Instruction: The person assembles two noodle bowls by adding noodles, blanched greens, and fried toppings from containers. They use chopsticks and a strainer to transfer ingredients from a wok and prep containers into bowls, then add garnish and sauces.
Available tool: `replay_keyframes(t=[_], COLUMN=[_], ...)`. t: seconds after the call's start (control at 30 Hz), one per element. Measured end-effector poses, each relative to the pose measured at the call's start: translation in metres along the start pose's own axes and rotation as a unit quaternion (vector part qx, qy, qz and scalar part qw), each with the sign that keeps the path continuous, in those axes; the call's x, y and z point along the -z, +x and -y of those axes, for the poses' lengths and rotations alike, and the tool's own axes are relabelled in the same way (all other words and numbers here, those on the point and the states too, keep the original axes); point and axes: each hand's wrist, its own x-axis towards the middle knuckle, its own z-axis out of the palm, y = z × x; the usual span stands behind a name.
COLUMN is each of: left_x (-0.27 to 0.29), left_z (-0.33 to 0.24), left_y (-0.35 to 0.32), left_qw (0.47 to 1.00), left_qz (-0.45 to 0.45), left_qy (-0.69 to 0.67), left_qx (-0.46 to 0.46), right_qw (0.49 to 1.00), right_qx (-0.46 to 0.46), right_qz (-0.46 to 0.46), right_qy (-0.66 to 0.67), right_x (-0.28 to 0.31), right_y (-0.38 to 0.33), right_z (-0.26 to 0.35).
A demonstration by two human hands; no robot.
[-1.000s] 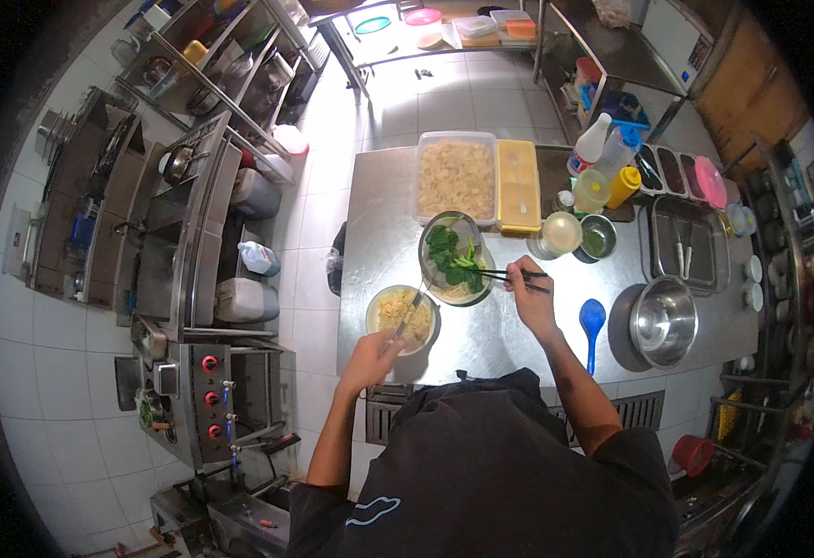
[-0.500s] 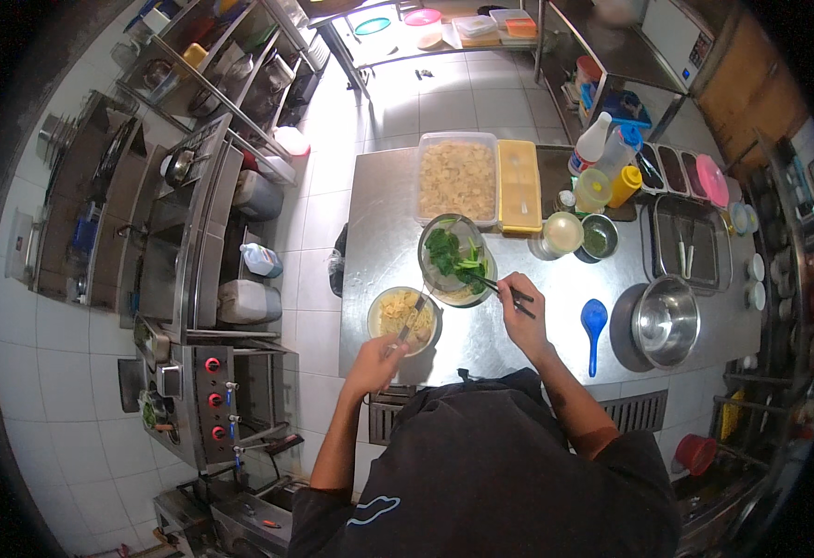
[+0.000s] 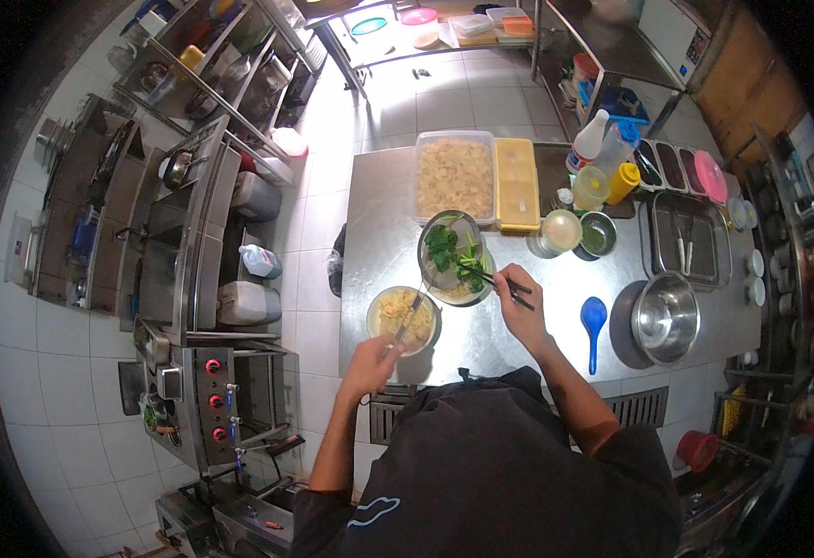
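Observation:
My left hand [image 3: 370, 365] is closed around the handle of a strainer [image 3: 463, 223], which reaches forward over the near-left bowl. Leafy greens [image 3: 441, 245] lie in the strainer, with light green stems on their right side. In my right hand [image 3: 522, 302] is a pair of black chopsticks [image 3: 511, 288], their tips among the greens at the strainer's right edge. Beneath the strainer, partly hidden, a second bowl [image 3: 491, 279] shows noodles at its near rim. The near-left bowl [image 3: 374, 325] contains yellowish noodles [image 3: 396, 309] and stands under the strainer's handle.
On the steel table [image 3: 379, 195] stand a clear tub of pale pieces [image 3: 455, 177] and a yellow-lidded box [image 3: 517, 186]. To the right are a blue spoon [image 3: 594, 321], a steel bowl [image 3: 666, 321], a lidded jar [image 3: 560, 232], several bottles and a rectangular tray [image 3: 691, 242].
The chopsticks have spread some greens toward the strainer's right edge, over the second bowl. My right hand has shifted slightly; my left still holds the strainer in nearly the same place.

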Motion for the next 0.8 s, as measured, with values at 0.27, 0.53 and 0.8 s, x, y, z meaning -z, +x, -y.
replay_keyframes(t=[0.27, 0.53, 0.8], left_x=[-0.001, 0.004, 0.001], left_z=[-0.004, -0.006, 0.005], left_y=[-0.002, -0.013, -0.022], left_qw=[1.0, 0.998, 0.996], left_qz=[-0.015, -0.005, -0.002], left_qy=[0.0, -0.053, -0.09], left_qx=[0.014, 0.02, 0.024], right_qw=[0.999, 0.999, 0.996], right_qx=[-0.031, -0.032, -0.058], right_qz=[0.013, -0.016, -0.044], right_qy=[-0.024, -0.025, 0.05], right_x=[0.016, 0.024, 0.014], right_y=[-0.006, -0.002, 0.0], right_z=[-0.001, -0.023, -0.019])
